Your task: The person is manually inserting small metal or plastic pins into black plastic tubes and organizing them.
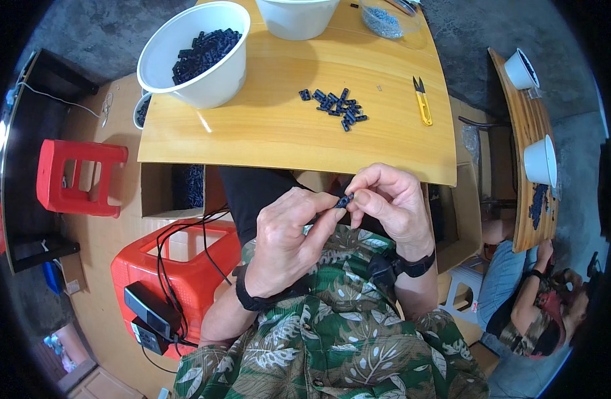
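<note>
L hand (289, 229) & R hand (393, 203) both pinched shut on one small black part (345, 200), just off near edge of table (252, 136); that pc looks mid-work. Loose black pcs (327, 104) mid-table, lots more in far-L white bucket (219, 91). Can't tell which are done vs. left. Yellow snips (423, 106) on R, not in use.

The left hand (291, 231) points right and the right hand (393, 205) points left, fingertips close together, each in a thumb-and-finger pinch. The right one sits slightly farther off. The left forearm (227, 322) and right forearm (417, 292) reach from the near side (the left slanting inward).
</note>
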Demonstrator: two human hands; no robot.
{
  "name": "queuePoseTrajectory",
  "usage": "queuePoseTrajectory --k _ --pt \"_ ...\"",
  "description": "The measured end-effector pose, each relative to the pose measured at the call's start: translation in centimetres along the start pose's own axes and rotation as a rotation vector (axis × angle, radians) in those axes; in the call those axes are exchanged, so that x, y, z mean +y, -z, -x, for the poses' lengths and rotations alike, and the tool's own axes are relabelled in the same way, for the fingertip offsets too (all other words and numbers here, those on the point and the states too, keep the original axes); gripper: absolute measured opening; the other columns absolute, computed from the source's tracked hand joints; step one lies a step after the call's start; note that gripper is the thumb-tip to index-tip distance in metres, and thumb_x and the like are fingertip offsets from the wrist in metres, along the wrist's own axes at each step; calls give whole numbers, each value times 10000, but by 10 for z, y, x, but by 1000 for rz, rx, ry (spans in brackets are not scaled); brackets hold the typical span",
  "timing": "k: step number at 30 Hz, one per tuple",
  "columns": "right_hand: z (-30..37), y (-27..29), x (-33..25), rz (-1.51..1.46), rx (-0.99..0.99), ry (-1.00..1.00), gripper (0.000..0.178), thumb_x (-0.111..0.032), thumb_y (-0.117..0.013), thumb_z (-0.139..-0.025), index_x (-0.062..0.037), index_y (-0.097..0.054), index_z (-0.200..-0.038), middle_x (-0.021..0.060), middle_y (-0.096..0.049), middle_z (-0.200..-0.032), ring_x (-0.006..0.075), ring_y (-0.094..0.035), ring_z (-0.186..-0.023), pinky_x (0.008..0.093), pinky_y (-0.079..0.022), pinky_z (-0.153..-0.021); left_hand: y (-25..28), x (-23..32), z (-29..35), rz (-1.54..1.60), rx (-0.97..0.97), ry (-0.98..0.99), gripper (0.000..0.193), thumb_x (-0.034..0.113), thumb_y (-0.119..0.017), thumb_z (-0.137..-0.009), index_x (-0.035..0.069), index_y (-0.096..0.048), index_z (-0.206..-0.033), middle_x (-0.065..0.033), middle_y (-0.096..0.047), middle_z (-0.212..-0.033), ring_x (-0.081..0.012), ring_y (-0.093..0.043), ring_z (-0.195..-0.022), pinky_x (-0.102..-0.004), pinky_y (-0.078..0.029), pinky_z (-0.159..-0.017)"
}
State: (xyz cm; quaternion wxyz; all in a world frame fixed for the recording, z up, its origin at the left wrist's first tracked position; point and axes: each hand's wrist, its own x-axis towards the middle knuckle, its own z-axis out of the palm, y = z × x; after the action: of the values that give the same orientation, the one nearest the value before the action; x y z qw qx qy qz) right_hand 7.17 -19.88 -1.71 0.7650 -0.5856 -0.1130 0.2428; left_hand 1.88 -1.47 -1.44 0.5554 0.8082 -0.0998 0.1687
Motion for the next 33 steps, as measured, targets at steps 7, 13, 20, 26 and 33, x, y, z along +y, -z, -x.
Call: queuePoseTrajectory --k 7,13,20,26,33 --pt "-17 13 -1 135 -4 16 143 -138 -641 -966 5 -639 -971 40 -648 -791 70 -596 -647 219 -518 -592 -11 -16 -17 -100 45 -119 160 -46 -744 -763 10 -688 -902 -119 -653 -756 -259 -644 -674 -340 -492 -598" --pt "-34 23 5 108 16 -7 163 -156 -633 -970 7 -629 -969 34 -627 -781 66 -583 -639 223 -521 -564 -16 -26 -30 -192 33 -115 151 -31 -744 -766 8 -680 -897 -121 -641 -746 -270 -633 -663 -355 -495 -599" --pt "-33 22 10 138 39 1 159 -155 -635 -968 4 -629 -971 30 -625 -781 63 -581 -641 223 -525 -569 -16 -27 -28 -149 32 -20 158 -21 -744 -771 8 -708 -922 -124 -665 -751 -267 -651 -681 -352 -508 -612" --pt "-27 17 8 144 43 37 147 -144 -644 -964 2 -630 -967 20 -626 -776 58 -577 -643 217 -515 -568 -14 -19 -24 -116 30 31 195 -18 -754 -772 15 -723 -961 -120 -680 -760 -241 -660 -679 -336 -513 -616" --pt "-21 14 3 114 12 20 175 -176 -657 -962 -2 -649 -947 9 -631 -782 57 -566 -610 203 -495 -567 -13 -20 -18 -56 13 5 195 -24 -762 -756 18 -717 -940 -104 -676 -786 -253 -655 -704 -342 -518 -631"
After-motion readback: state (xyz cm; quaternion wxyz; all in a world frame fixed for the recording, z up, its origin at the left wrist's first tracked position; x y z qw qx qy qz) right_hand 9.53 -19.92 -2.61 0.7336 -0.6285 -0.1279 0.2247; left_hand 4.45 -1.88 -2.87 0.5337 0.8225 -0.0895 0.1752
